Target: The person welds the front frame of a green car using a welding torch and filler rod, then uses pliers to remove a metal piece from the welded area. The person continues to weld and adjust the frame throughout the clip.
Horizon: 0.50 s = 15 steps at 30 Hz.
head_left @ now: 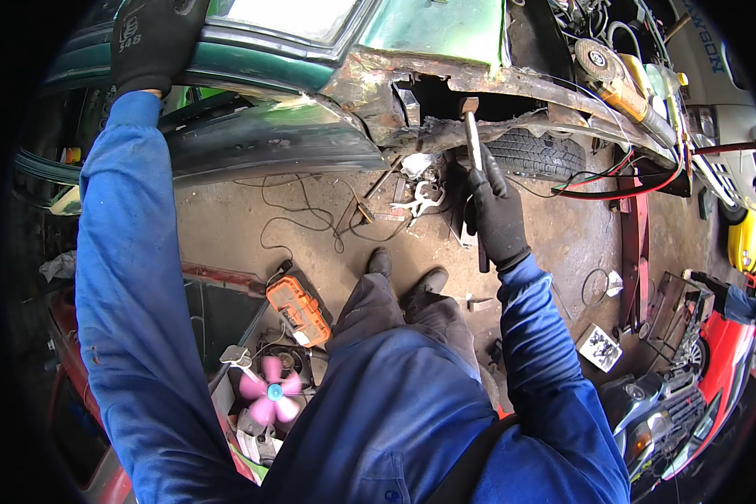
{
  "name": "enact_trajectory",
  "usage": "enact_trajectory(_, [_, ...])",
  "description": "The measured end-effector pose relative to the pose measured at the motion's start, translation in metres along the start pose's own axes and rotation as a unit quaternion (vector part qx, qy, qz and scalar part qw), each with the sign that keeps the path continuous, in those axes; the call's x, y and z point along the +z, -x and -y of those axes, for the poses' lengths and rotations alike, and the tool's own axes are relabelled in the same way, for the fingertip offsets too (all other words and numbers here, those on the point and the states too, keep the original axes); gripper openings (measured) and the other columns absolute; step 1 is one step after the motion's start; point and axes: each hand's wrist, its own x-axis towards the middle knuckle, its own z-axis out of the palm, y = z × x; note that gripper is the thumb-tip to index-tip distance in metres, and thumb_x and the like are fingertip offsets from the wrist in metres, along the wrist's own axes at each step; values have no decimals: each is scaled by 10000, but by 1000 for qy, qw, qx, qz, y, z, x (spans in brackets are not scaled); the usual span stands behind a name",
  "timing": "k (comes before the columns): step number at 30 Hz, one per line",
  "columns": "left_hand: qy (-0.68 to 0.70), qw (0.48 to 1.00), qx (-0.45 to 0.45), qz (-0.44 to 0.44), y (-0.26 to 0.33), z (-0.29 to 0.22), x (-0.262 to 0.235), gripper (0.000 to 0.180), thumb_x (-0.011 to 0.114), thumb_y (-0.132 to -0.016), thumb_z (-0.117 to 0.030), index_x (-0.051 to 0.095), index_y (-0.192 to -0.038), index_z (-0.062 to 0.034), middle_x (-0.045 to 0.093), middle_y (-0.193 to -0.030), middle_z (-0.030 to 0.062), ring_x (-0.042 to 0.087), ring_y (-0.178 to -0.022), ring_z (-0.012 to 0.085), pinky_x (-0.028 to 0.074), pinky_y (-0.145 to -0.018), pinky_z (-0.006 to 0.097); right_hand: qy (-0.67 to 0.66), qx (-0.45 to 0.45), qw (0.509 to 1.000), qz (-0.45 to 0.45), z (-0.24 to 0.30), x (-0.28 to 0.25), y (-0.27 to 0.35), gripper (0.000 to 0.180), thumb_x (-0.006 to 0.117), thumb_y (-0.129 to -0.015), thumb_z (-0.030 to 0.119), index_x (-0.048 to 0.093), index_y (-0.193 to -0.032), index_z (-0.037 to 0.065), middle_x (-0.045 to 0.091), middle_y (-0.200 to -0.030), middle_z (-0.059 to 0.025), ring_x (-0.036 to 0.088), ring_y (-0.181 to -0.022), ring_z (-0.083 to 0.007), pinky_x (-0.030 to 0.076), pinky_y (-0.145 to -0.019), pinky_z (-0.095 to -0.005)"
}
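Note:
My right hand [496, 210], in a black glove, grips the handle of a hammer [471, 126] whose head is up against the torn, rusted sheet metal [445, 130] of a green car body [412, 34]. A tyre [538, 153] shows behind the rusted gap, just right of the hammer. My left hand [155, 38], also gloved in black, rests flat on the car's upper edge at the far left, arm stretched out in a blue sleeve. My black shoes [403, 273] stand on the concrete floor below the damaged panel.
An angle grinder [617, 80] lies on the car's edge at upper right, with red and black cables [622, 185] hanging near it. An orange case [298, 311], a pink fan [270, 391], loose wires and metal scraps [416, 197] litter the floor. Red bodywork [722, 353] stands at right.

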Motion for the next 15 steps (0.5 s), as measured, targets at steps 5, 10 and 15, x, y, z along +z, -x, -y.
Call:
enact_trajectory(5, [-31, 999, 5, 18, 2, 3, 0, 197, 723, -997, -166, 802, -1144, -61, 785, -1128, 170, 707, -1149, 386, 506, -1073, 497, 54, -32, 997, 34, -6, 25, -12, 553, 614, -1158, 260, 499, -1690, 158, 579, -838, 62, 470, -680, -29, 413, -582, -233])
enact_trajectory(10, [-11, 999, -4, 31, -1, 4, -1, 199, 716, -1002, -164, 798, -1154, -66, 782, -1141, 173, 705, -1153, 391, 506, -1078, 501, 59, -39, 997, 41, -11, 23, -9, 559, 600, -1165, 301, 501, -1677, 100, 613, -850, 49, 468, -648, -24, 394, -567, -222])
enact_trajectory(15, [-9, 999, -11, 32, 1, -4, -7, 217, 715, -1009, -165, 797, -1178, -56, 781, -1164, 188, 703, -1185, 398, 497, -1115, 502, -36, -17, 999, 25, -18, 11, 27, 511, 514, -1190, 374, 533, -1625, 104, 645, -834, -7, 545, -536, -58, 446, -478, -233])
